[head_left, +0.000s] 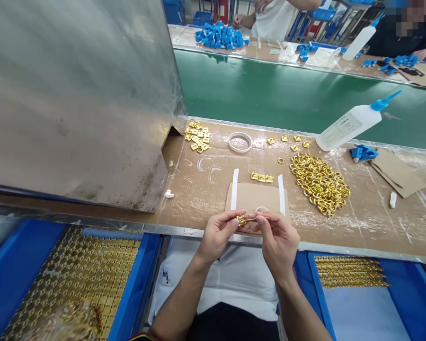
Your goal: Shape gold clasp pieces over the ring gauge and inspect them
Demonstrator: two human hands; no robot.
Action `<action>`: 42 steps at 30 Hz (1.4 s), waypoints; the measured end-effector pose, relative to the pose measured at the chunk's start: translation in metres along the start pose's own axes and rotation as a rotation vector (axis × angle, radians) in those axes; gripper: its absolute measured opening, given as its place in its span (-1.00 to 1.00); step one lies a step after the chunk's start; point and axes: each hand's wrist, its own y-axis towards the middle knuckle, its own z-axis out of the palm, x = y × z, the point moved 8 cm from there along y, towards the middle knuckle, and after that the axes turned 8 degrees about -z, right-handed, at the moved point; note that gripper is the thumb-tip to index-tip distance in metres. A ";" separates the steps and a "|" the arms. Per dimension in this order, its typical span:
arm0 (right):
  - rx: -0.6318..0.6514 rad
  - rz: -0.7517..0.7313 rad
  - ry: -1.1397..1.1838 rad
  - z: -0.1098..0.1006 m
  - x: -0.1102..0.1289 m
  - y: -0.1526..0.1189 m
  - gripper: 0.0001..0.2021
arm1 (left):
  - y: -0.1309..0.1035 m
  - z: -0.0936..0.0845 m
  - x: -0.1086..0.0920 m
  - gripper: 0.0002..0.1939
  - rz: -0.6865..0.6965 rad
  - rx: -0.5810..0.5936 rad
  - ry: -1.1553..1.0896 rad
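Observation:
My left hand [218, 234] pinches a small gold piece [240, 220] at the front edge of the bench. Close on its right, my right hand [279, 237] holds a thin stick [250, 219] between thumb and fingers, its far end at the gold piece. Both hands are over the near edge of a cardboard pad [259, 195] with white tape strips. Just beyond the pad lies a short row of gold pieces [261, 177]. A pile of gold rings [319, 182] is to the right, and square gold pieces [199, 135] lie at the back left.
A metal housing [74, 94] stands at the left. A white bottle [351, 125], a tape roll [240, 142] and a blue clip-like item [363, 152] are on the bench. Blue trays [131, 284] flank my lap. Across the green belt [270, 90], people sit near blue parts.

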 end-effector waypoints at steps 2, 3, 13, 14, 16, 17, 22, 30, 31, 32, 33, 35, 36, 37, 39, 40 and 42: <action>0.000 -0.002 -0.013 0.001 0.000 0.000 -0.82 | 0.000 0.000 -0.001 -0.64 0.007 -0.006 0.014; -0.002 -0.002 -0.020 0.001 0.000 0.000 -0.82 | 0.000 -0.001 -0.001 -0.64 0.006 -0.009 0.019; 0.003 -0.018 -0.053 0.003 0.002 -0.002 -0.83 | 0.000 -0.003 0.001 -0.64 -0.002 -0.020 -0.001; 0.008 -0.027 -0.054 0.003 0.003 -0.002 -0.84 | 0.000 -0.003 0.001 -0.64 -0.002 -0.021 0.006; 0.016 -0.039 -0.073 0.003 0.003 -0.002 -0.86 | -0.001 -0.003 0.001 -0.63 0.001 -0.026 0.028; 0.017 -0.042 -0.088 0.002 0.002 -0.002 -0.87 | -0.001 -0.004 0.001 -0.63 0.002 -0.028 0.039; 0.030 -0.069 -0.080 0.004 0.003 -0.004 -0.88 | -0.001 -0.005 0.003 -0.61 -0.006 -0.035 0.044; 0.023 -0.118 -0.136 0.003 0.005 -0.006 -0.87 | -0.001 -0.007 0.004 -0.57 0.000 -0.053 0.085; 0.028 -0.125 -0.150 0.003 0.004 -0.006 -0.87 | -0.001 -0.007 0.003 -0.58 0.005 -0.052 0.091; 0.032 -0.129 -0.165 0.002 0.004 -0.006 -0.87 | -0.001 -0.007 0.003 -0.58 0.007 -0.053 0.095; 0.037 -0.130 -0.178 0.002 0.004 -0.006 -0.86 | -0.001 -0.007 0.003 -0.58 0.005 -0.054 0.094; 0.051 -0.134 -0.184 0.003 0.005 -0.006 -0.87 | 0.000 -0.007 0.005 -0.56 -0.008 -0.051 0.079; 0.057 -0.137 -0.175 0.003 0.006 -0.005 -0.88 | 0.000 -0.007 0.005 -0.56 -0.015 -0.049 0.067; 0.063 -0.140 -0.163 0.004 0.006 -0.005 -0.89 | 0.000 -0.006 0.005 -0.55 -0.021 -0.047 0.056; 0.061 -0.148 -0.146 0.005 0.008 -0.004 -0.91 | 0.000 -0.005 0.005 -0.55 -0.026 -0.045 0.040; 0.055 -0.152 -0.144 0.005 0.008 -0.004 -0.91 | 0.000 -0.005 0.005 -0.55 -0.024 -0.045 0.036; 0.047 -0.160 -0.150 0.005 0.008 -0.004 -0.91 | 0.000 -0.005 0.004 -0.57 -0.018 -0.042 0.030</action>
